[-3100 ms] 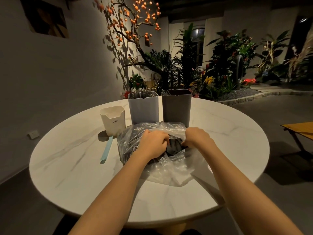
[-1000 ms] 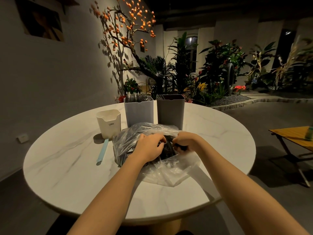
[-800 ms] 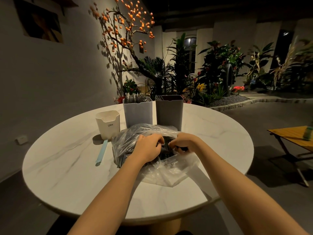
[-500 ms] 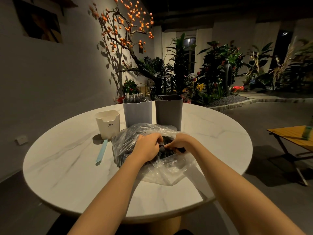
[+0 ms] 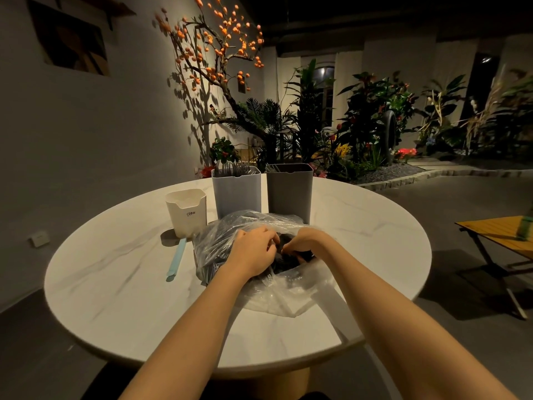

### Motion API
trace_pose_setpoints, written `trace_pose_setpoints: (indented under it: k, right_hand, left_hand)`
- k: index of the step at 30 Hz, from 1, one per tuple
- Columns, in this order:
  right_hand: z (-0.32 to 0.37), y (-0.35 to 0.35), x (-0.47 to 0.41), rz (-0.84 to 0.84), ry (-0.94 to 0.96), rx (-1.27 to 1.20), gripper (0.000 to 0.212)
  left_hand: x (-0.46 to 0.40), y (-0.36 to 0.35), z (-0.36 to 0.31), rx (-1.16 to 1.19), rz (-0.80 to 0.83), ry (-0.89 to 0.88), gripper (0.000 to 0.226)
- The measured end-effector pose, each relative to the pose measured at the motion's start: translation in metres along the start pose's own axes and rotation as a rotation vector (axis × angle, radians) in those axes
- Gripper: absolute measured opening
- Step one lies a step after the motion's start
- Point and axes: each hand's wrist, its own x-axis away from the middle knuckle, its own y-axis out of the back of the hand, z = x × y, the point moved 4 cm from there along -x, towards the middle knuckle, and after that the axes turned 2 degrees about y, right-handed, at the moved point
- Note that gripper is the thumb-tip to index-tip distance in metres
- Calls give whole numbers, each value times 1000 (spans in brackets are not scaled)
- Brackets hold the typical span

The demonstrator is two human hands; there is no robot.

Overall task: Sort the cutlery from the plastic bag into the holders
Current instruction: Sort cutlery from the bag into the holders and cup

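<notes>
head view is showing both hands working at the mouth of the clear plastic bag (image 5: 230,249), which is lying on the round counter (image 5: 115,284) just in front of the holders. the left hand (image 5: 253,249) is curling its fingers at the bag's opening, and the right hand (image 5: 302,243) is curling in beside it, nearly touching. the grip of each is closing on something at the opening, but whether on plastic film or on a dark utensil cannot be told, since the fingertips are hidden. the dark cutlery (image 5: 284,259) is sitting bunched inside the bag between the hands. behind the bag the blue-grey holder (image 5: 236,194) is already showing fork tines above its rim, the dark grey holder (image 5: 290,194) is showing a few tips, and the white holder (image 5: 187,212) is standing to the left, its contents not visible. a pale blue utensil (image 5: 176,259) is lying on the counter near it.

risks noted: the loose film is likely snagging on tines as a piece is drawn out, dragging the bag; a tangled bunch may be coming up together and dropping; a pull toward the holders could knock them, being so near.
</notes>
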Motion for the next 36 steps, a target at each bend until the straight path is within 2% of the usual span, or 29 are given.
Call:
trace_pose_setpoints:
  k: [5, 9, 11, 14, 17, 22, 26, 30, 36]
  right_hand:
    - [-7, 0, -1, -15, -18, -115, 22]
    - [-4, 2, -4, -31, -18, -141, 33]
    - [-2, 3, -7, -18, -14, -190, 28]
    - [-4, 5, -6, 53, -68, -432, 12]
    - [-8, 7, -5, 82, -96, -599, 26]
    - [-17, 8, -3, 143, -67, -570, 25]
    - [-24, 12, 3, 175, -35, -561, 18]
    - [-26, 16, 12, 278, 5, -639, 12]
    - [-15, 27, 30, 344, 69, -624, 14]
  left_hand:
    - [1, -2, 1, -109, 34, 1, 33]
    - [2, -2, 1, -116, 13, -11, 33]
    - [4, -2, 1, -106, -6, -26, 32]
    - [4, 1, 0, -75, -74, -70, 28]
    - [3, 3, -1, -28, -148, -116, 25]
    - [0, 8, -6, 50, -267, -140, 20]
    - [-4, 8, -16, 23, -261, -178, 25]
    - [-8, 13, -16, 193, -272, -85, 32]
    - [-13, 16, -17, 212, -146, 50, 44]
